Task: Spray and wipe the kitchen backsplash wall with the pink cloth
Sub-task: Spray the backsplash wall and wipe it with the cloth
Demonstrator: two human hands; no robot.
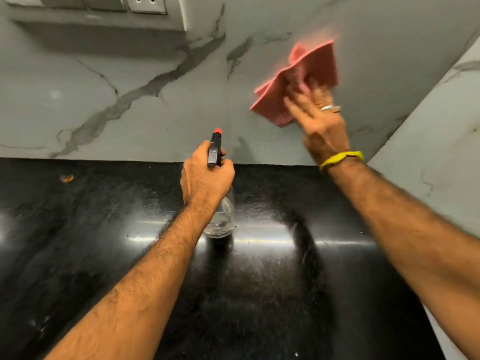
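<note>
Pink cloth (291, 87) lies crumpled against the marble-patterned backsplash wall (145, 81), pressed there by the right hand (320, 123), whose fingers (294, 106) are spread flat over its lower right part; cloth and fingertips are blurred. That hand wears a ring (328, 108), and a yellow band (341, 158) circles the wrist. Left of it and lower, the left hand (206, 179) holds a spray bottle (219, 216) by the neck, fingers wrapped tightly around it just under the black trigger head (215, 152), whose red nozzle tip (217, 131) points up toward the wall. The clear bottle holds a little liquid and sits at or just over the glossy black worktop (78, 242); contact cannot be told. A switch and socket panel (104, 6) is mounted on the wall at the upper left, well apart from the cloth. A second marbled wall (436, 152) meets the backsplash at the right
</note>
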